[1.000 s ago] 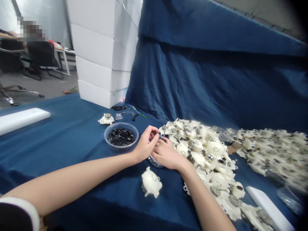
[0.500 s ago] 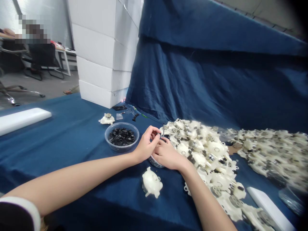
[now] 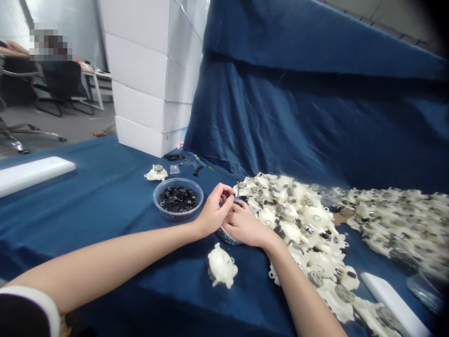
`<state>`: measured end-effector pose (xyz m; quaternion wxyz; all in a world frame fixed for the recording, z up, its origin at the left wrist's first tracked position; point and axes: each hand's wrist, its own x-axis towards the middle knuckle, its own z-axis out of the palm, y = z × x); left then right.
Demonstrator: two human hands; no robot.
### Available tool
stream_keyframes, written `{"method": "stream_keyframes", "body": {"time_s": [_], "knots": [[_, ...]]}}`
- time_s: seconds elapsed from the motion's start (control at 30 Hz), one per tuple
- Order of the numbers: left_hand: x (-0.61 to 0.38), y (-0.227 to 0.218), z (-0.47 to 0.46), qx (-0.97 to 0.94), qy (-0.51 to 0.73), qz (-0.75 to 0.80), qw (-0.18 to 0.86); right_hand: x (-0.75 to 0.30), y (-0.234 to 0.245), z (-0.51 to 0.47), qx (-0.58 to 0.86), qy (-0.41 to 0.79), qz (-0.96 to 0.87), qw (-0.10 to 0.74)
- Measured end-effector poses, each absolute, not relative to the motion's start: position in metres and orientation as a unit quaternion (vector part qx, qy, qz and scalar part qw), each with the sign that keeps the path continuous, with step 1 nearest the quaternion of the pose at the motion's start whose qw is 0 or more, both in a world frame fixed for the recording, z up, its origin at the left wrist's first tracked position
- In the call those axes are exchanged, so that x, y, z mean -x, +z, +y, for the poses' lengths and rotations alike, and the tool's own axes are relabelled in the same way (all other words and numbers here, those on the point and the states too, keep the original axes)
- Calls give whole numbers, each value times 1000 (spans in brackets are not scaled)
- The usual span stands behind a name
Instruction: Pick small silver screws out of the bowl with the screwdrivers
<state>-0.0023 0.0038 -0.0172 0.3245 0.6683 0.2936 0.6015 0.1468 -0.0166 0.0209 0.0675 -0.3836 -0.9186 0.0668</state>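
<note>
My left hand (image 3: 214,209) is closed, its thumb and fingers curled together at the fingertips; what they grip is hidden. My right hand (image 3: 245,224) lies against it, fingers bent inward over a small bowl (image 3: 226,236) of small patterned-looking pieces. Just beyond the fingertips a thin grey metal rod (image 3: 238,188) stands upright; which hand has it, I cannot tell. In front of the hands, a cream plastic housing (image 3: 222,265) with lugs lies on the blue cloth. Left of the hands is a clear plastic bowl (image 3: 178,215) holding small black parts (image 3: 178,199).
A heap of cream housings (image 3: 298,220) lies right of my hands, with another heap (image 3: 403,229) farther right. One housing (image 3: 156,172) with a round metal piece sits behind the clear bowl. White boxes (image 3: 143,75) are stacked behind. White slabs lie left (image 3: 35,175) and right (image 3: 393,302).
Both hands stay together over the small bowl, nearly still. The view has shifted very slightly. Nothing on the table has visibly moved.
</note>
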Motion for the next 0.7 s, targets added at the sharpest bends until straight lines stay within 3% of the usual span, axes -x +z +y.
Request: {"method": "stream_keyframes", "body": {"time_s": [0.27,0.7], "knots": [[2,-18,5,-671,605,286,321,-148,21,-17,382,101,-913,100],[3,-17,5,-671,603,284,324,-150,24,-16,378,138,-912,85]]}}
